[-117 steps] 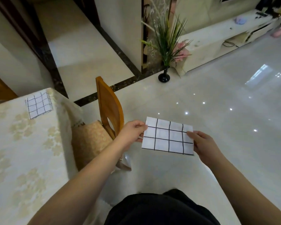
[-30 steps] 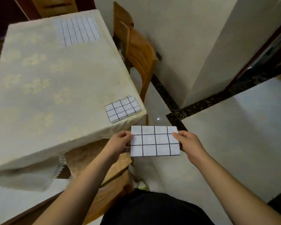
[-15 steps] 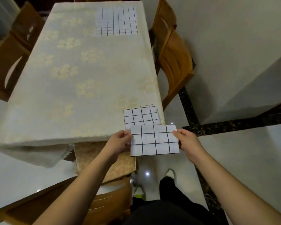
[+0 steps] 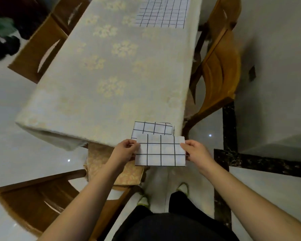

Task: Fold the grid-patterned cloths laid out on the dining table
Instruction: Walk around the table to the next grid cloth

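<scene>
A folded white cloth with a black grid (image 4: 161, 151) hangs in the air just off the table's near right corner. My left hand (image 4: 124, 149) pinches its left edge and my right hand (image 4: 195, 152) pinches its right edge. Its far edge overlaps a second folded grid cloth (image 4: 152, 128) that lies on the table's near right corner. A larger grid cloth (image 4: 162, 12) lies flat and unfolded at the far end of the dining table (image 4: 111, 66), which wears a cream floral tablecloth.
Wooden chairs stand at the right side (image 4: 217, 66), the far left (image 4: 40, 44) and the near left (image 4: 42, 197), with a cushioned seat (image 4: 104, 164) just below my left hand. A white wall (image 4: 276, 66) is close on the right. My feet stand on glossy floor.
The view has swung round from the open floor to face the table head on. The folded cloth held in both hands has come up to the table's near corner, overlapping the cloth lying there.
</scene>
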### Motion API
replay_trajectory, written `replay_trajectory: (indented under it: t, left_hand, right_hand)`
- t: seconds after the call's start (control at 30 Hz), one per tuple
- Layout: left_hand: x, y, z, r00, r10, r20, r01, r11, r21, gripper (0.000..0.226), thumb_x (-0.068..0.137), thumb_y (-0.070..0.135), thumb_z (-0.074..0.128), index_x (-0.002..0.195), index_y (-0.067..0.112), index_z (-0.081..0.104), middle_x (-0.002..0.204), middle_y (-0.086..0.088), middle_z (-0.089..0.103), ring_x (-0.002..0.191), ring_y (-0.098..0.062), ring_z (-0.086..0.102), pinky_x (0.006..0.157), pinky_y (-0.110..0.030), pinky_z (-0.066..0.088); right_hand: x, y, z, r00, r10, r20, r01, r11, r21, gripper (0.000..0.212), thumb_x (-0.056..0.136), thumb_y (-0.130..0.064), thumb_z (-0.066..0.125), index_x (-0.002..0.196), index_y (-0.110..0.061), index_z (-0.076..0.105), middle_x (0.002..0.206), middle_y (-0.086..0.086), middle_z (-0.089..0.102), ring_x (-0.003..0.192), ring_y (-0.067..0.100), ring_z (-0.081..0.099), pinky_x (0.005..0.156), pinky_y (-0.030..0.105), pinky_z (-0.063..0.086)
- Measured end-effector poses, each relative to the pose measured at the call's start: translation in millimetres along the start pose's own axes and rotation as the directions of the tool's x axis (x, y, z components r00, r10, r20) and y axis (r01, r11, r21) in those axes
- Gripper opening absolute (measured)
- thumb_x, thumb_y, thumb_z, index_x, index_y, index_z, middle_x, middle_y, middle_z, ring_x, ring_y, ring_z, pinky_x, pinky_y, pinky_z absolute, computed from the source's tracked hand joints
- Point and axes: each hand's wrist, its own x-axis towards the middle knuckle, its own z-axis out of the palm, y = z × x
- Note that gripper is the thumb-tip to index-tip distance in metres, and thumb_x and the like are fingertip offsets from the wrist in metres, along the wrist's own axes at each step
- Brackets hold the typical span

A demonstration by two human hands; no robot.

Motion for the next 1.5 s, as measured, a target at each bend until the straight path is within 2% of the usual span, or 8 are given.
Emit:
replay_trajectory:
  t: [0.1, 0.43, 0.63, 0.8, 0.97, 1.07, 1.23, 1.5]
  left_hand:
    - [-2, 5, 10, 0.997, 0.014, -0.073, -0.015, 1.0, -0.014, 0.015, 0.091, 0.023, 0.064, 0.101, 0.011, 0.065, 0.099, -0.01, 0.068, 0.09, -0.023, 0.065, 0.066, -0.029, 0.053]
    - [31, 14, 9, 0.986, 0.02, -0.168, -0.021, 1.0, -0.006, 0.017, 0.089, 0.026, 0.068, 0.099, 0.013, 0.069, 0.098, -0.009, 0.071, 0.093, -0.027, 0.067, 0.082, -0.048, 0.058]
    - [64, 18, 5, 0.974, 0.083, -0.209, -0.063, 0.993, 0.101, 0.014, 0.091, 0.025, 0.064, 0.091, 0.014, 0.073, 0.09, -0.002, 0.071, 0.088, -0.023, 0.066, 0.081, -0.045, 0.058]
    - [81, 15, -2, 0.969, 0.15, -0.199, -0.105, 0.97, 0.219, 0.011, 0.091, 0.026, 0.064, 0.09, 0.019, 0.073, 0.086, 0.006, 0.07, 0.084, -0.016, 0.065, 0.076, -0.038, 0.057]
    - [98, 14, -15, 0.95, 0.243, -0.198, -0.158, 0.917, 0.366, 0.012, 0.09, 0.031, 0.064, 0.093, 0.022, 0.072, 0.088, 0.009, 0.07, 0.083, -0.009, 0.064, 0.072, -0.027, 0.051]
    - [104, 16, -21, 0.942, 0.289, -0.17, -0.193, 0.882, 0.429, 0.015, 0.091, 0.031, 0.063, 0.096, 0.021, 0.071, 0.088, 0.008, 0.069, 0.081, -0.005, 0.061, 0.067, -0.02, 0.045]
    - [109, 17, -24, 0.94, 0.313, -0.133, -0.219, 0.858, 0.465, 0.013, 0.089, 0.03, 0.065, 0.097, 0.02, 0.067, 0.081, 0.009, 0.065, 0.074, -0.003, 0.058, 0.061, -0.013, 0.041]
    - [112, 9, -21, 0.945, 0.318, -0.079, -0.245, 0.845, 0.475, 0.021, 0.087, 0.03, 0.068, 0.106, 0.021, 0.065, 0.077, 0.01, 0.064, 0.072, -0.001, 0.059, 0.061, -0.013, 0.042]
  right_hand:
    - [11, -7, -6, 0.999, -0.003, 0.032, 0.004, 1.0, -0.018, 0.015, 0.095, -0.018, 0.059, 0.105, -0.008, 0.065, 0.098, 0.009, 0.071, 0.09, 0.022, 0.069, 0.073, 0.03, 0.057]
    - [53, -7, -2, 0.998, 0.031, 0.048, -0.029, 0.999, -0.04, 0.012, 0.093, -0.015, 0.062, 0.098, -0.005, 0.066, 0.086, 0.008, 0.069, 0.072, 0.016, 0.066, 0.06, 0.025, 0.053]
    - [76, -9, 10, 0.999, 0.038, 0.001, -0.037, 0.988, -0.148, 0.009, 0.091, -0.018, 0.065, 0.095, -0.01, 0.065, 0.097, 0.015, 0.068, 0.09, 0.033, 0.067, 0.077, 0.043, 0.059]
    - [86, -10, 25, 0.997, 0.023, -0.074, -0.044, 0.953, -0.299, 0.01, 0.091, -0.021, 0.065, 0.093, -0.011, 0.063, 0.092, 0.009, 0.066, 0.079, 0.023, 0.065, 0.064, 0.03, 0.056]
    - [86, -12, 37, 0.992, -0.034, -0.122, -0.012, 0.936, -0.351, 0.007, 0.091, -0.02, 0.065, 0.091, -0.016, 0.06, 0.079, 0.005, 0.065, 0.069, 0.016, 0.061, 0.054, 0.022, 0.052]
    - [88, -14, 44, 0.989, -0.05, -0.141, -0.004, 0.932, -0.362, 0.008, 0.09, -0.02, 0.066, 0.091, -0.014, 0.062, 0.078, 0.007, 0.067, 0.069, 0.018, 0.064, 0.058, 0.027, 0.056]
    - [92, -11, 47, 0.98, -0.086, -0.18, 0.002, 0.907, -0.421, 0.009, 0.089, -0.022, 0.066, 0.082, -0.021, 0.06, 0.078, 0.005, 0.068, 0.073, 0.026, 0.068, 0.07, 0.044, 0.059]
    - [93, -9, 45, 0.968, -0.113, -0.222, -0.003, 0.885, -0.466, 0.01, 0.09, -0.027, 0.065, 0.087, -0.018, 0.062, 0.08, 0.001, 0.067, 0.075, 0.019, 0.065, 0.076, 0.044, 0.058]
